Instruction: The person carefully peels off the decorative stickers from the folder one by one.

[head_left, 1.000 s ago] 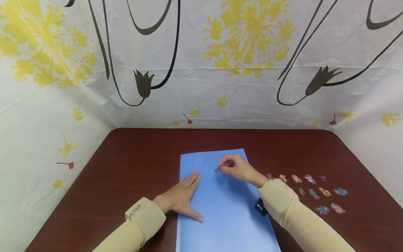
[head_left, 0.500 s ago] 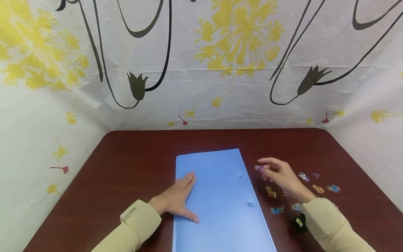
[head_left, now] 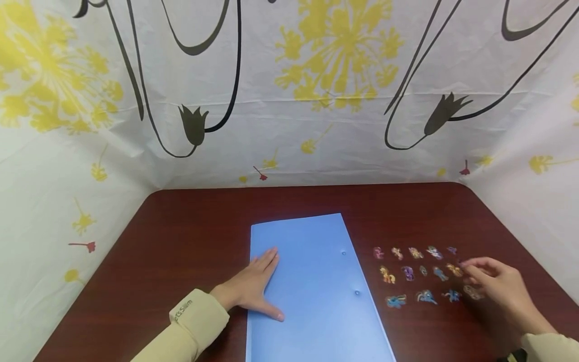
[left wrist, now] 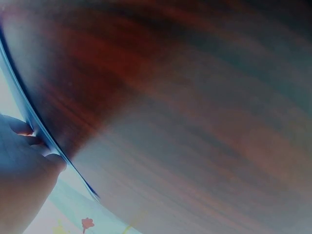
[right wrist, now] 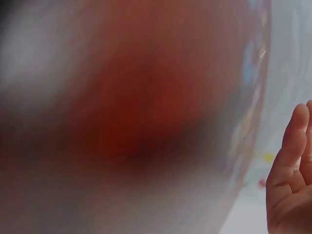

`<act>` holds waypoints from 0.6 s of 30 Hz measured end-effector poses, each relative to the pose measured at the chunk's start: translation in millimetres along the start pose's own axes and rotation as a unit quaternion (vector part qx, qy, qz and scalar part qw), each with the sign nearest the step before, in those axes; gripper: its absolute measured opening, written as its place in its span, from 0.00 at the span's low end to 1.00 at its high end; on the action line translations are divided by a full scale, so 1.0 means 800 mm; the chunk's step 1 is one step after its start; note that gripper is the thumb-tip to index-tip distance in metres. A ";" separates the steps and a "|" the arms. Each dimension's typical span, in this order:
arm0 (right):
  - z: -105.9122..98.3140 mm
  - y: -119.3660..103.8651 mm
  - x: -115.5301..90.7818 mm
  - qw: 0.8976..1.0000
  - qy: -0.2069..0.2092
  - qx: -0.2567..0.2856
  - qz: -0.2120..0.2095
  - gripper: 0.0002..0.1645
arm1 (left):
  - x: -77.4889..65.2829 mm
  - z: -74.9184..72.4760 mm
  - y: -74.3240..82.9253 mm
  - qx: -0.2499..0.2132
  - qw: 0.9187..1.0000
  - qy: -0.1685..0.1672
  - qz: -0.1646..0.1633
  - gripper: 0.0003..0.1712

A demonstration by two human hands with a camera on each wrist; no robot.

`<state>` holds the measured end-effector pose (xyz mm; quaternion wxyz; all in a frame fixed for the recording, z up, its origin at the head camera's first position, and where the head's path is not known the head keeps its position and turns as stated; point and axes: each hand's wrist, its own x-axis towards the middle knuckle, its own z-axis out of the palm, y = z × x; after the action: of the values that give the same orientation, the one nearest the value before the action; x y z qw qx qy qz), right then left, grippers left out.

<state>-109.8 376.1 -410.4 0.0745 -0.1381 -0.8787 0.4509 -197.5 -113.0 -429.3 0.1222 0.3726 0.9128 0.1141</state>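
My left hand [head_left: 253, 289] lies flat with spread fingers on the left half of a light blue folder [head_left: 316, 301] with two small round studs near its right edge. In the left wrist view, fingers [left wrist: 34, 156] show at the folder's edge. Right of the folder, small pony-shaped stickers [head_left: 426, 297] lie in three rows. My right hand [head_left: 499, 286] is over the right end of these rows, thumb and index finger together at a tiny purple sticker [head_left: 460, 262], mostly hidden. The right wrist view shows only part of the right hand [right wrist: 290, 195], with nothing visible in it.
A dark red-brown table [head_left: 194, 241] carries everything. White cloth [head_left: 271, 125] with yellow and dark flower prints closes off the back and both sides. Close to the sticker rows runs the folder's right edge.
My right hand has moved right, from over the folder with a small purple sticker to the far end of the rows, uncovering most stickers. The left hand has stayed on the folder.
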 end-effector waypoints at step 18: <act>-0.043 0.071 0.004 0.987 -0.019 -0.037 0.154 0.25 | -0.001 0.001 0.001 -0.002 1.000 -0.001 0.003 0.72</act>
<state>-94.2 435.3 -436.8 -0.0178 -0.2655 -0.8644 0.4266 -196.2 -113.3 -429.6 0.1238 0.3749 0.9115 0.1155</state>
